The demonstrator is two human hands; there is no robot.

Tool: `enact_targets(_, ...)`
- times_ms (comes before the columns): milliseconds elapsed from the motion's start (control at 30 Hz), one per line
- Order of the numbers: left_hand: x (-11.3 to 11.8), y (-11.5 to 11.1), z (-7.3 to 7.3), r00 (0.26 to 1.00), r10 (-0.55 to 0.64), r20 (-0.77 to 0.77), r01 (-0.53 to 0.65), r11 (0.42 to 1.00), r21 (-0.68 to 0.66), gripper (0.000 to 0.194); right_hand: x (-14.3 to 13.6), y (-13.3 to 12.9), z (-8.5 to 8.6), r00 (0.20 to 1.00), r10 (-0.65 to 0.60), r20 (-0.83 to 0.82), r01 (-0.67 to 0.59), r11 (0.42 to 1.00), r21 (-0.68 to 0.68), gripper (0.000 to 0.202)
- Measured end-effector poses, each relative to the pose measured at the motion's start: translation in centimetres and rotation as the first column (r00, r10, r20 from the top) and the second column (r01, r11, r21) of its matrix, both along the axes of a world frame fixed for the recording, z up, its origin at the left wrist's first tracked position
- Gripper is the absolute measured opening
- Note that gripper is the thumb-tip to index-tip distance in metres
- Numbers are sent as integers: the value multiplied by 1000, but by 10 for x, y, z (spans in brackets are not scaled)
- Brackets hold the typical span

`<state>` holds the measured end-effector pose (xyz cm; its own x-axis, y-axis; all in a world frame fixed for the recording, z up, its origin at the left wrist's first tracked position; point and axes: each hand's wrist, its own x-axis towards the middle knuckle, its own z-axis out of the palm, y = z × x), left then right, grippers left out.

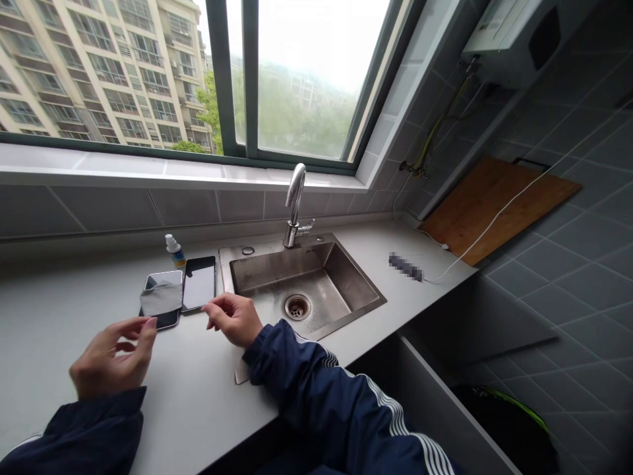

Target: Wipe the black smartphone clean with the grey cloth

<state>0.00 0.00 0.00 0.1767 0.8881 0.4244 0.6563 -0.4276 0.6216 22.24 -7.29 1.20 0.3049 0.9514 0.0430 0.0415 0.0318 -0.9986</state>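
Two phones lie side by side on the grey counter (198,382): the left phone (167,320) is partly covered by a grey cloth (161,298), the right phone (199,282) shows a dark blank screen. A small white spray bottle (175,251) stands behind them. My left hand (115,356) hovers just in front of the left phone, fingers curled and apart, holding nothing. Just right of the phones, near the sink's front left corner, my right hand (232,318) has its fingers loosely pinched, and I see nothing in it.
A steel sink (341,277) with a curved tap (295,204) is set in the counter to the right. A blurred dark object (405,267) with a white cable lies beyond it. A wooden cutting board (494,204) leans on the tiled wall. A window runs behind.
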Motion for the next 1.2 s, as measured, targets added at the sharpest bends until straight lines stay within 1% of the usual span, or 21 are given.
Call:
enact_targets(33,3,13,-2,1000,14,-23,-14,1000,18,58,-4,9,-5,999,-49,18,49,999,6,61)
enact_targets(67,6,25,-4,998,4,-67,-2,1000,27,66,-8,14,-11,996,-88,36,87,996,12,57)
enact_targets(133,12,41,-8,985,-44,-169,42,999,-16,82,-13,18,-21,990,-118,72,117,993,26,49)
enact_targets(200,20,48,-14,962,-82,-259,52,991,-122,96,-17,15,-30,989,-97,111,93,995,41,43)
enact_targets(267,29,51,-17,937,-117,-330,53,979,-195,104,-19,10,-34,987,-58,148,51,997,52,44)
enact_targets(400,37,55,-18,905,-162,-393,83,974,-211,108,-24,7,-38,977,-1,213,-12,998,62,47)
enact_targets(533,34,59,-13,905,-159,-394,75,972,-221,107,-26,10,-43,953,22,301,-38,998,45,46)
enact_targets(667,27,61,-11,913,-146,-381,80,980,-183,98,-25,12,-47,951,11,308,-25,999,43,47)
enact_targets(800,23,67,-17,919,-137,-370,85,984,-155,85,-24,11,-45,951,-3,309,-4,1000,21,45)
enact_targets(867,21,72,-19,913,-144,-382,82,981,-174,88,-23,11,-44,952,-6,305,2,1000,15,43)
enact_targets(967,16,76,-19,908,-121,-401,28,973,-229,98,-23,11,-44,954,-10,300,5,1000,19,36)
enact_targets(1067,13,75,-12,918,-85,-386,-33,956,-290,108,-22,10,-45,955,-13,297,5,1000,26,29)
enact_targets(1133,13,72,-6,932,-69,-357,-47,950,-307,114,-21,9,-46,955,-13,295,5,1000,29,29)
enact_targets(1200,14,69,0,944,-63,-323,-45,948,-316,117,-19,8,-46,957,-16,291,7,1000,30,27)
